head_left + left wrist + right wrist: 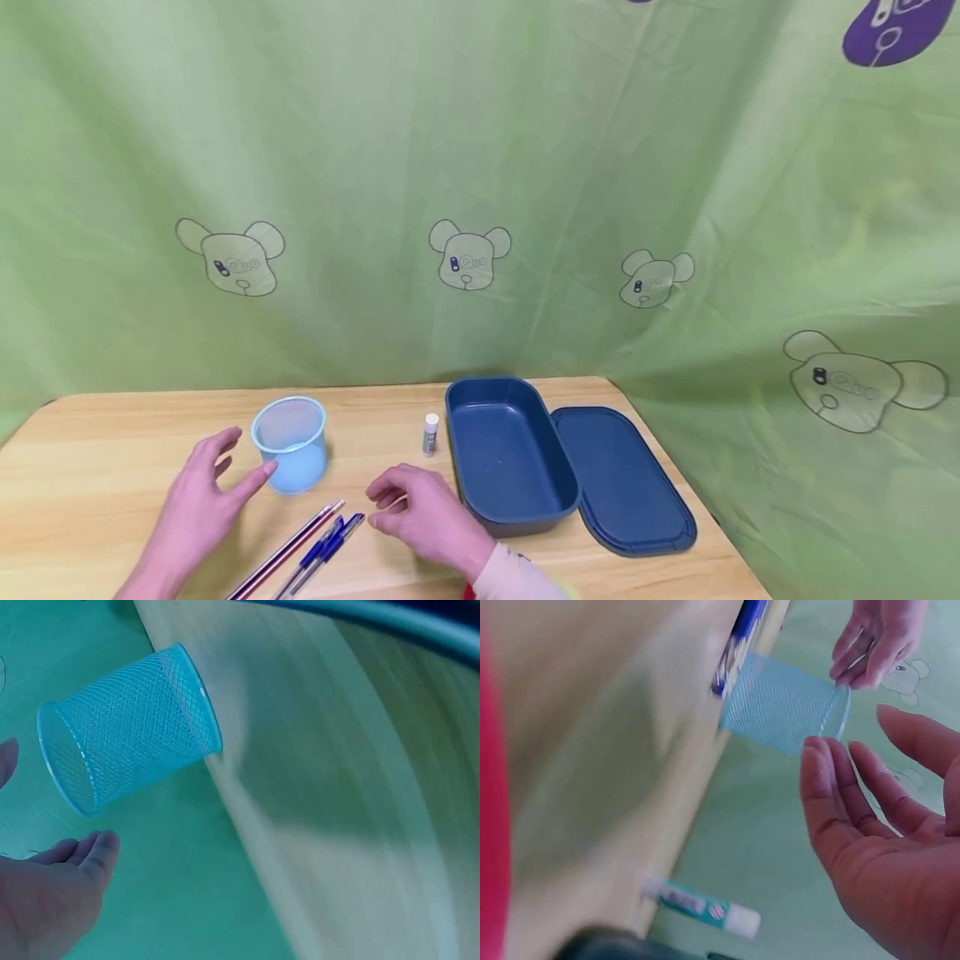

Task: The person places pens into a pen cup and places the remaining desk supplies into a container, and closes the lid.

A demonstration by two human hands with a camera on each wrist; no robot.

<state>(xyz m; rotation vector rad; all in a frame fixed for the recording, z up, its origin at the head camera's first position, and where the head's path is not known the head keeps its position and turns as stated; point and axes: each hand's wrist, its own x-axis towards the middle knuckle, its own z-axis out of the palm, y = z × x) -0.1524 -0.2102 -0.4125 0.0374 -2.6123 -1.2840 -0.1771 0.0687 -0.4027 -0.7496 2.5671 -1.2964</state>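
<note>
My left grip (197, 497) is released: the fingers and thumb stand apart around nothing, at the left side of the light-blue mesh pen cup (303, 468). In the head view my thumb overlaps the cup's edge, yet the left wrist view shows a gap between my fingertips and the mesh. The cup stands upright on the wooden table (135, 450).

My right grip (423, 514) is released too, its fingers loosely bent and holding nothing, just beside the upper ends of two ballpoint pens (333, 546). These have blue caps and clear barrels, and they lie slantwise, side by side, on the table between my two grips, nearer to me than the cup. Left of them, almost parallel, lie slim dark-red pencils (288, 547); I cannot tell how many.

Beyond my right grip a small glue stick (431, 435) with a white cap stands upright. To its right sits a navy rectangular container (498, 454), and just beside that, farther right, its matching lid (630, 483) lies flat. A bit of something red (468, 592) shows by my pale sleeve (513, 579). Behind the table hangs a green curtain (360, 325) printed with outlined bear heads.
</note>
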